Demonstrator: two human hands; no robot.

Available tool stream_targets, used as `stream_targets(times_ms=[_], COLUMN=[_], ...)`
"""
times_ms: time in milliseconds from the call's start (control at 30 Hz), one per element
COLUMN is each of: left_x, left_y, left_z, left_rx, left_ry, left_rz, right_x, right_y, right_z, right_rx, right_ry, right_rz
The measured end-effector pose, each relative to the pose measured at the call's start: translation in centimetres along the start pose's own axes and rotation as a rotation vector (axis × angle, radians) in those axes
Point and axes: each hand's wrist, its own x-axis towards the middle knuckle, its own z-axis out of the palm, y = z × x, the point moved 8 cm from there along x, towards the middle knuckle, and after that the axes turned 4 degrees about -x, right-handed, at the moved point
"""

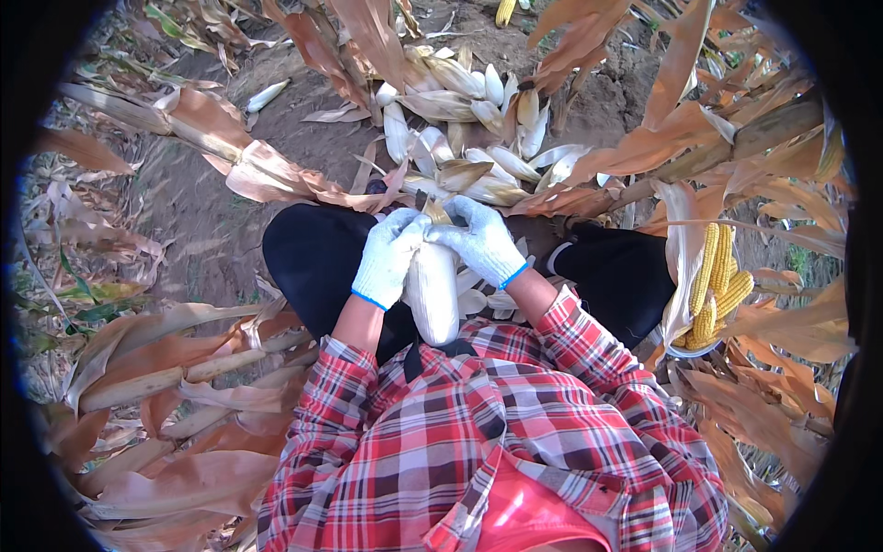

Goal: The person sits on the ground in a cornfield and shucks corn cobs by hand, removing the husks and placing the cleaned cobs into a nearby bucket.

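Both of my hands wear white knit gloves with blue cuffs. My left hand (392, 258) and my right hand (484, 239) meet at one end of a corn ear (433, 298) in pale inner husk. That end has a dry tan husk tip, which the fingers and thumbs of both hands pinch. The ear's thick, rounded end points down towards my body, and no kernels show on it. Loose pale husks (472, 301) lie below the ear, between my legs, partly hidden by my right hand and forearm.
Ahead on the soil lies a heap of corn ears in husk (476, 114). At right, a container (693, 352) holds several bare yellow ears (717, 276). Dry corn stalks lean in from the left (200, 138) and right (752, 141). A single pale husk (267, 96) lies farther off.
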Motion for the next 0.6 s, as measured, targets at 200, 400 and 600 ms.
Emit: stream_targets(times_ms=[200,400,600], left_x=[0.4,0.6,1.1], left_y=[-2.0,-2.3,-0.7], left_z=[-1.4,-1.2,-0.5], left_rx=[-0.08,-0.203,-0.016], left_ry=[0.088,0.118,0.049], left_rz=[0.028,-0.073,-0.043], right_x=[-0.4,-3.0,-1.5], right_y=[-1.8,-3.0,-1.1], right_z=[0.9,0.9,0.8], right_rx=[-0.141,-0.154,0.11], right_ry=[-0.144,-0.209,-0.26], right_rz=[-0.261,-0.428,-0.173])
